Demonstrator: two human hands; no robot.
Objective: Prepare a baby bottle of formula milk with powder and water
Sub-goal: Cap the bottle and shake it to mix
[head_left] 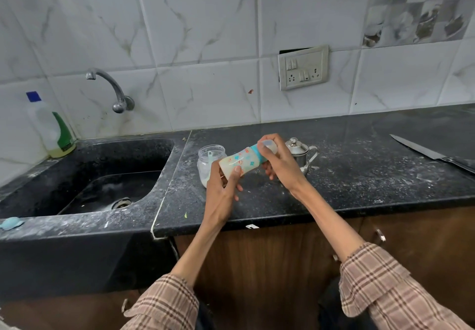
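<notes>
Bottle (241,162) lies nearly on its side in the air above the worktop (347,175), likely so the milky mix inside can be shaken or rolled. The left hand (222,188) grips its base end, thumb across the printed wall, while the right hand (279,161) wraps the blue collar and clear cap, probably to keep the top sealed. Just behind, near the sink-side edge, stands an open jar (209,162) of white powder with a scoop in it; a small steel pot (299,153) sits behind the right hand, both within easy reach. Whether the cap is fully screwed on is hard to tell. The dark stone is dusted white; a sink (108,183), tap (113,90) and tiled wall (205,34) lie beyond, a knife (421,150) at the far right.
</notes>
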